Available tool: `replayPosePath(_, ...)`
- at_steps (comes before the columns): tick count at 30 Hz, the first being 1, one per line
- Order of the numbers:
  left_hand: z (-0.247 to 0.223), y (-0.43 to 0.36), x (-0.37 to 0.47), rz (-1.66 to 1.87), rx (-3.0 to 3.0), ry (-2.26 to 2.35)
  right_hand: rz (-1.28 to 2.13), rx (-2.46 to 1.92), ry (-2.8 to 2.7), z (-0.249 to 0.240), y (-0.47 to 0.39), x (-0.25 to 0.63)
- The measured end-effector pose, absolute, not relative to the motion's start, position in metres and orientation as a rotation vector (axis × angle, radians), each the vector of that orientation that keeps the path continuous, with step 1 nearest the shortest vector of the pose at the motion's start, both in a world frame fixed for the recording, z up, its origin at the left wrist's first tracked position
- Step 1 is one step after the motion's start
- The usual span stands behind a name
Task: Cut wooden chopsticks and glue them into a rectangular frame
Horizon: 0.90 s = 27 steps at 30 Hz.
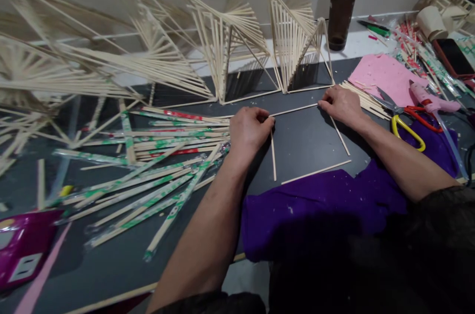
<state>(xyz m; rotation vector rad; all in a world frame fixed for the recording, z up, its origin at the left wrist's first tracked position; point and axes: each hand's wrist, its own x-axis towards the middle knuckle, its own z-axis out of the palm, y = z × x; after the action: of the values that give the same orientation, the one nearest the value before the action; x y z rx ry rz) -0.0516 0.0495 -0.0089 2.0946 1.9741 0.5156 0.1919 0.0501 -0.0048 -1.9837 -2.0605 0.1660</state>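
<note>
My left hand pinches the left end of a thin wooden chopstick lying on the dark table. At its other end, the fingertips of my right hand are closed on it. Three more chopsticks lie below it: a left one, a right one and a near one. Together they outline a rough four-sided shape, with gaps at the near corners. Wrapped chopsticks with green and red print lie left of my left hand. Loose bare chopsticks sit beside my right wrist.
Twisted stick frames stand along the wall. A red-capped bottle is behind. At right are scissors, a pink glue gun, pink felt and a phone. Purple cloth lies in front; a magenta device sits left.
</note>
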Motion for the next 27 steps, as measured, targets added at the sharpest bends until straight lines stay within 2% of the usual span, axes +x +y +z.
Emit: replayPosePath(27,-0.0163,0.0505,-0.0513,0.572,2.108,1.983,0.114,-1.979,-2.080,-0.0051,0.0518,0.1897)
